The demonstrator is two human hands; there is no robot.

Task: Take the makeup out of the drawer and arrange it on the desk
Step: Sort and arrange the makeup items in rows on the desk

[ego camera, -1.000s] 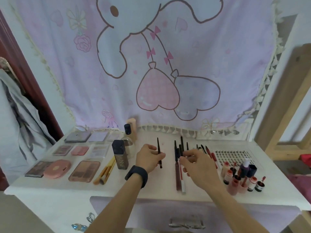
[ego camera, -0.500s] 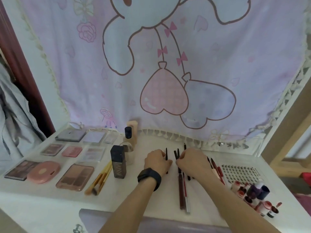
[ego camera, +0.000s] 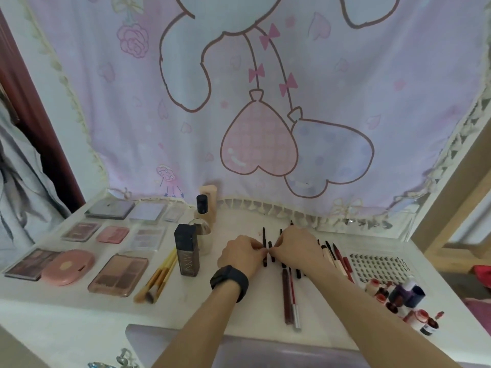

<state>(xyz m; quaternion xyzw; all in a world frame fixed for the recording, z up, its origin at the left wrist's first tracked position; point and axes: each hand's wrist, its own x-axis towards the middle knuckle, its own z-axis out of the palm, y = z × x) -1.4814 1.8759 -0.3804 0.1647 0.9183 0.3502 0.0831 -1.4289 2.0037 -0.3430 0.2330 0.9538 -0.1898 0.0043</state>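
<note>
On the white desk (ego camera: 79,314), a row of thin black makeup pencils (ego camera: 291,224) lies in the middle. My left hand (ego camera: 243,253), with a black watch on its wrist, pinches a slim black pencil (ego camera: 264,235) that lies pointing at the wall. My right hand (ego camera: 299,251) is close beside it, fingers curled, pinching a shorter black pencil (ego camera: 271,252). The fingertips of both hands meet there, and the right hand covers several pencils. Two long dark red pencils (ego camera: 286,296) lie nearer to me. The lilac drawer front (ego camera: 186,341) shows at the bottom.
Eyeshadow palettes (ego camera: 119,274) and a pink compact (ego camera: 67,266) fill the desk's left side. A dark foundation bottle (ego camera: 186,251), other bottles (ego camera: 202,208) and yellow brushes (ego camera: 160,277) stand left of my hands. At the right are a lash tray (ego camera: 377,266) and small bottles (ego camera: 406,293). A cartoon curtain hangs behind.
My view has tilted down and closer. Both hands have come together over the black pencils; the left hand's pencil has moved right, next to the row.
</note>
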